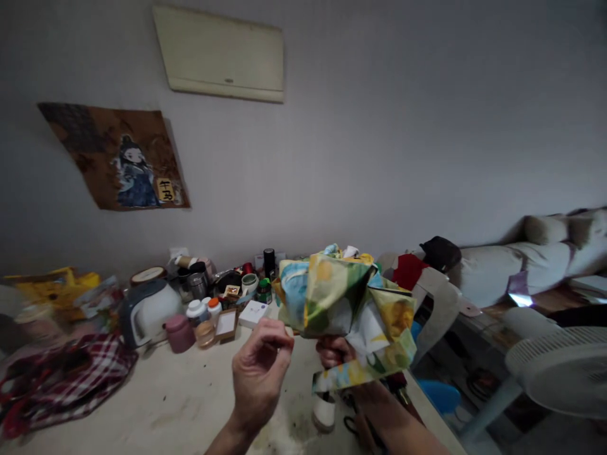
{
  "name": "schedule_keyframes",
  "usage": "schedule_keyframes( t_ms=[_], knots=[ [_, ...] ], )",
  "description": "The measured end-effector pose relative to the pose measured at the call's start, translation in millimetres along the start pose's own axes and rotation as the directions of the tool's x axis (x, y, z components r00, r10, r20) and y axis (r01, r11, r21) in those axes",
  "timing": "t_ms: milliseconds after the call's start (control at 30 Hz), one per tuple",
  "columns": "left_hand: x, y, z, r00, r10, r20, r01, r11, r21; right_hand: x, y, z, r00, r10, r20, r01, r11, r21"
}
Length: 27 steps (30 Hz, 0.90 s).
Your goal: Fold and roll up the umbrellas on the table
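My right hand [334,352] is closed around the underside of a crumpled floral-printed bundle [332,297] in yellow, green and blue. Whether it is cloth or thin paper I cannot tell. White lining shows between its folds, and a long printed strip [360,373] hangs across my right wrist. My left hand [263,370] is raised just left of the bundle, fingers curled and thumb and fingertips close together; what they pinch, if anything, is hidden. Below the bundle, a white cup-like object [324,412] stands on the table [175,404], beside dark items partly covered by my right forearm.
Along the wall stand a kettle [156,313], a pink jar [179,333], several bottles, an open small box [226,325] and a white box [253,313]. Checked cloth [80,373] lies left. Beyond the table's right edge are a white chair [439,300] and a fan [559,373].
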State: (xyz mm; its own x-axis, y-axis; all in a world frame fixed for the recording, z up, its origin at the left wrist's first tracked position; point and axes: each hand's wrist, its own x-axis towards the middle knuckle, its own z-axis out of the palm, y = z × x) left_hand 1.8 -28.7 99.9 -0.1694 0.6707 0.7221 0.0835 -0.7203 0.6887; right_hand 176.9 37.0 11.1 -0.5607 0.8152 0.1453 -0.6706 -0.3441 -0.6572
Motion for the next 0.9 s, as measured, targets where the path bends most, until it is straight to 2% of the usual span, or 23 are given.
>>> schedule_keyframes(
  t_ms=[67, 133, 233, 300, 367, 433, 467, 500, 567, 633, 700, 800, 900],
  knots=[
    [0, -5, -5.3, 0.997, -0.052, -0.048, 0.053, 0.998, 0.015, 7, -4, -7, 0.997, 0.049, 0.055, -0.053, 0.996, 0.070],
    [-2, -15, -4.9, 0.986, -0.153, -0.059, 0.157, 0.985, 0.068, 10, -6, -12, 0.995, 0.058, 0.087, -0.067, 0.993, 0.094],
    [-8, -34, 3.8, 0.964, -0.264, -0.024, 0.264, 0.946, 0.190, 11, -5, -14, 0.991, 0.040, 0.125, -0.058, 0.989, 0.139],
    [-12, -48, 10.0, 0.948, -0.312, -0.070, 0.320, 0.921, 0.224, 11, -3, -14, 0.987, 0.028, 0.158, -0.056, 0.983, 0.174],
    [-15, -60, 13.2, 0.904, -0.384, -0.190, 0.415, 0.894, 0.168, 10, -2, -13, 0.982, 0.016, 0.190, -0.057, 0.976, 0.212],
    [-14, -69, 13.0, 0.827, -0.482, -0.289, 0.511, 0.859, 0.031, 8, -3, -13, 0.975, -0.009, 0.221, -0.050, 0.964, 0.260],
    [-13, -71, 12.0, 0.800, -0.519, -0.302, 0.534, 0.845, -0.036, 7, -3, -13, 0.971, -0.028, 0.235, -0.042, 0.956, 0.289],
    [-10, -72, 10.6, 0.790, -0.536, -0.297, 0.537, 0.839, -0.088, 7, -4, -14, 0.967, -0.045, 0.252, -0.038, 0.947, 0.318],
    [-5, -70, 6.9, 0.826, -0.509, -0.242, 0.495, 0.860, -0.122, 5, -4, -14, 0.955, -0.056, 0.293, -0.056, 0.930, 0.362],
    [2, -63, 2.0, 0.886, -0.441, -0.143, 0.434, 0.897, -0.078, 4, -4, -14, 0.936, -0.044, 0.348, -0.102, 0.916, 0.388],
    [9, -54, -4.0, 0.927, -0.373, -0.051, 0.372, 0.928, -0.019, 3, -3, -15, 0.914, -0.034, 0.404, -0.145, 0.902, 0.406],
    [23, -41, -13.1, 0.977, -0.210, -0.040, 0.213, 0.961, 0.176, 1, -3, -17, 0.882, -0.035, 0.471, -0.190, 0.887, 0.422],
    [41, -30, -18.3, 0.998, -0.060, 0.026, 0.045, 0.921, 0.387, -1, 0, -17, 0.854, -0.001, 0.520, -0.237, 0.889, 0.392]
  ],
)
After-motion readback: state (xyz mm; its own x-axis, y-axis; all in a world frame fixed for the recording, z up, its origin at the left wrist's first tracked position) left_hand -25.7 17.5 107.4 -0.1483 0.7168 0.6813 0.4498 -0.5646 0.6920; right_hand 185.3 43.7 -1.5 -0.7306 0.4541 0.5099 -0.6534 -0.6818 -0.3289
